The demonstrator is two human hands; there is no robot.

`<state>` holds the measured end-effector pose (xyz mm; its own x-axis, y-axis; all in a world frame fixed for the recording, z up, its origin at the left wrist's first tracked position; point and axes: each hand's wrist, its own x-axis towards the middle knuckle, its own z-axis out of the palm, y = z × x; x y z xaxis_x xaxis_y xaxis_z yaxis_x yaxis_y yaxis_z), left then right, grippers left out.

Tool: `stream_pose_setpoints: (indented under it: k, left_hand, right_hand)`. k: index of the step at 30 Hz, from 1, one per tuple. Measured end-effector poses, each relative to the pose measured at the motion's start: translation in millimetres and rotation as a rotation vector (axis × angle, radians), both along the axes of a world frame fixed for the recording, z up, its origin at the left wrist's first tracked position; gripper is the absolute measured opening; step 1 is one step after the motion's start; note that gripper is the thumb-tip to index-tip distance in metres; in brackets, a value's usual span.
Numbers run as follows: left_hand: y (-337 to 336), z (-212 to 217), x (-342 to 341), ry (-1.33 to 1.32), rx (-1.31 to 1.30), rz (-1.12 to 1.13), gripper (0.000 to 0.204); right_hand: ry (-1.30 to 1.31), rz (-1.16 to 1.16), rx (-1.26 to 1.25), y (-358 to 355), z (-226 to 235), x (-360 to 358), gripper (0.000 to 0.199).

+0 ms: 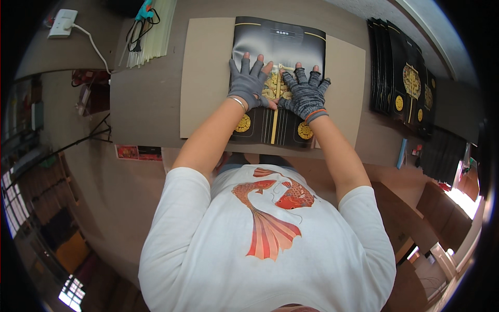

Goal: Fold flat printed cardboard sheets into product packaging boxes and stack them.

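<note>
A glossy black printed bag with gold patterns (280,44) lies flat on a large sheet of brown cardboard (208,62) on the table. My left hand (249,83), in a plain grey fingerless glove, presses on the bag's left half with its fingers spread. Beside it my right hand (305,92), in a mottled dark grey fingerless glove with an orange-edged cuff, lies spread on the right half. Between the hands a gold medallion and a vertical gold stripe show, partly covered. Gold round emblems show below both hands. Neither hand grips anything.
A stack of similar black and gold bags (397,73) stands at the right. Pale glue sticks (158,34) and a turquoise glue gun (144,10) with black cable lie at the back left, near a white power strip (63,24). A blue strip (402,153) sits at the right edge.
</note>
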<state>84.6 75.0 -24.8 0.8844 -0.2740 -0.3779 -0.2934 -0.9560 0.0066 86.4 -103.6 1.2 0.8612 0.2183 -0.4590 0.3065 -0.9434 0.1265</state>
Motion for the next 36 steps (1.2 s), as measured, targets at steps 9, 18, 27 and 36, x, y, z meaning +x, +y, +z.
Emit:
stream_pose_setpoints:
  k: [9, 18, 27, 36]
  left_hand:
    - [-12.8, 21.3, 4.7, 0.064, -0.035, 0.005, 0.128]
    - [-68.5, 22.6, 20.0, 0.058, 0.310, -0.093, 0.071]
    - [-67.5, 30.2, 18.6, 0.045, 0.228, -0.131, 0.060]
    - [-60.9, 21.0, 17.4, 0.028, 0.223, -0.131, 0.093]
  right_hand:
    - [-0.031, 0.030, 0.042, -8.4, -7.1, 0.8, 0.087]
    - [-0.141, 0.257, 0.202, -34.8, -44.0, 17.8, 0.078]
    - [-0.750, 0.074, 0.298, -65.2, -78.1, 197.2, 0.068]
    - [-0.427, 0.416, 0.240, -59.9, -54.1, 50.1, 0.076]
